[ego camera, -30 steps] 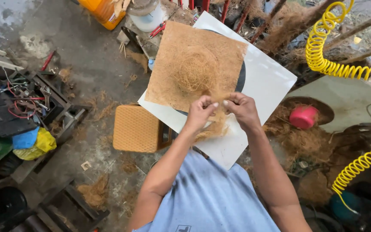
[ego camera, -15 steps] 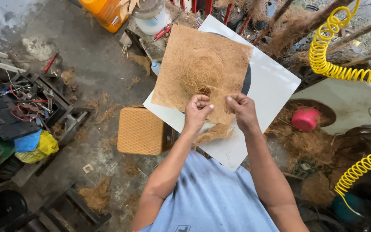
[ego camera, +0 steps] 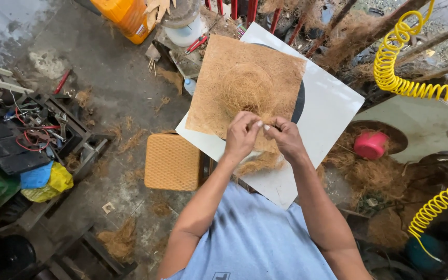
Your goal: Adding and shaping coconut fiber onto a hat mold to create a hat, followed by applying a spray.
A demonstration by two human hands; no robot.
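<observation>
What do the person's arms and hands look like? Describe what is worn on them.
Both arms are bare from above the elbow down. The left hand and right hand wear no gloves; no rings or watch show. Short sleeves of a light blue shirt cover the upper arms.

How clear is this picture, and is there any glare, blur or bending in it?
Head view: even daylight, soft shadows. The white board is bright but not blown out. The left hand and right hand on the brown fibre mat look sharp. Edges bend, as from a wide lens.

Light blue short-sleeved T-shirt, small dark chest print, bare forearms
</observation>
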